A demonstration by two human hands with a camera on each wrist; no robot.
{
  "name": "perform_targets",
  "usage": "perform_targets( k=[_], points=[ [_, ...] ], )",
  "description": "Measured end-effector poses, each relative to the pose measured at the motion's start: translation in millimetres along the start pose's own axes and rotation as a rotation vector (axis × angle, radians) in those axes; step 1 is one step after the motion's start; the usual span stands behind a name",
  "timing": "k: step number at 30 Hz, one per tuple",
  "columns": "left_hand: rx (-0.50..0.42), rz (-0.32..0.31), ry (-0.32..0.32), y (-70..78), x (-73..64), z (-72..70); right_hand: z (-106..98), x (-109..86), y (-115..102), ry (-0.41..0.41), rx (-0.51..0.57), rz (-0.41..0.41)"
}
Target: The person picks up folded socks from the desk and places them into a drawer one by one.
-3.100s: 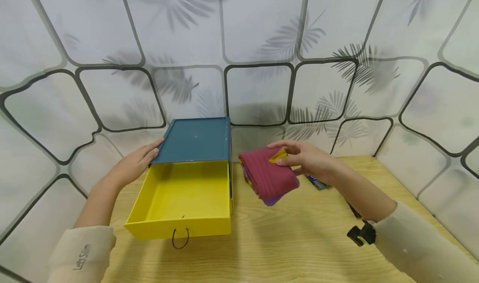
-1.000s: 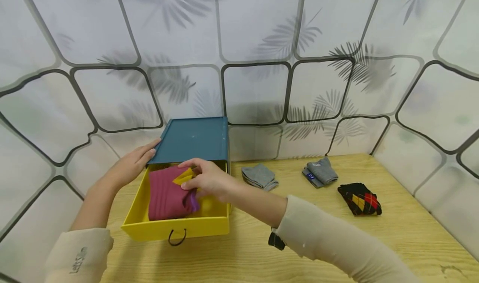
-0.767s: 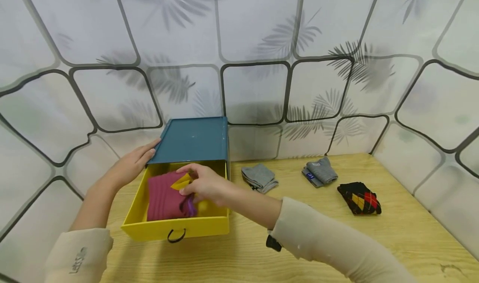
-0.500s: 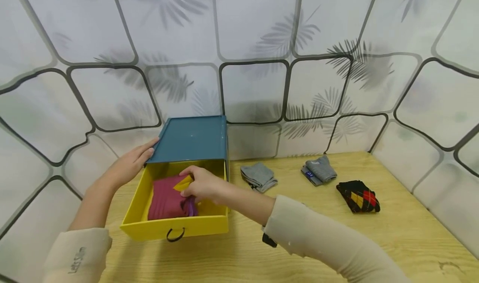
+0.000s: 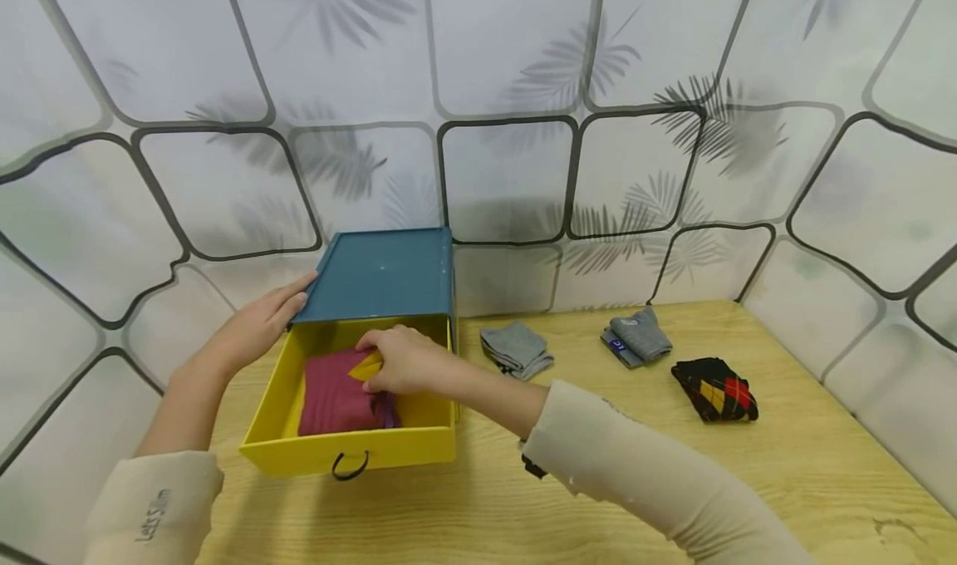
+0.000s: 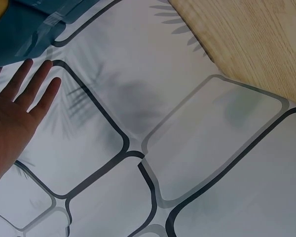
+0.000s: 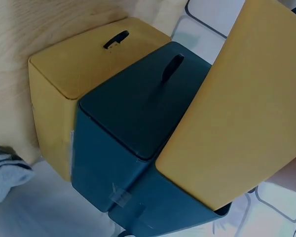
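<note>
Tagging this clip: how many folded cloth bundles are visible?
4: a maroon one in the drawer, gripped by the right hand; on the table, left to right, a grey one, a blue-labelled one, an argyle one. More may be hidden.

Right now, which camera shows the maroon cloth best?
The head view: it looks down into the open drawer, where the right hand pinches the cloth, with much of it showing. The right wrist view shows the drawer's outside, hiding the cloth; the left wrist view misses it.
</note>
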State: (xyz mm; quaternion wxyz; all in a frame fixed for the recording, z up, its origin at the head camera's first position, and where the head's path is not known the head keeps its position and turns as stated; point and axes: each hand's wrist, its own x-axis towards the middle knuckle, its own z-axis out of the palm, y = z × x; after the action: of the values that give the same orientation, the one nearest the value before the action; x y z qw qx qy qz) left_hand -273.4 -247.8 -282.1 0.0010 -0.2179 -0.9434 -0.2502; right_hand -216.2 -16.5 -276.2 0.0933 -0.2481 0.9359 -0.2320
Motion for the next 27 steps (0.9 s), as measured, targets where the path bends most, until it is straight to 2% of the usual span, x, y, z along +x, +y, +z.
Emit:
perform_targets(
  k=[4, 8, 12, 16, 20, 27],
  points=[
    [0.0, 0.002, -0.002, -0.4, 0.5, 0.0, -0.1, -3.4, -0.1, 0.06, -0.061, 0.003],
    [0.002, 0.006, -0.004, -0.7, 0.9, 0.5, -4.4, -11.7, -1.6, 0.113, -0.075, -0.03],
    [0.003, 0.008, -0.008, -0.9, 0.9, 1.2, -16.9, -25.6, -2.3, 0.146, -0.051, -0.069],
    [0.006, 0.011, -0.01, -1.5, 0.8, 1.6, -36.0, -41.0, 2.4, 0.181, 0.016, -0.096],
    [0.002, 0.01, -0.013, -1.7, 1.2, 2.1, -60.1, -57.4, 15.1, 0.231, 0.085, -0.084],
    [0.01, -0.009, -0.013, -0.4, 1.0, 1.2, -99.0, -75.7, 57.6, 0.286, 0.084, -0.014]
  ],
)
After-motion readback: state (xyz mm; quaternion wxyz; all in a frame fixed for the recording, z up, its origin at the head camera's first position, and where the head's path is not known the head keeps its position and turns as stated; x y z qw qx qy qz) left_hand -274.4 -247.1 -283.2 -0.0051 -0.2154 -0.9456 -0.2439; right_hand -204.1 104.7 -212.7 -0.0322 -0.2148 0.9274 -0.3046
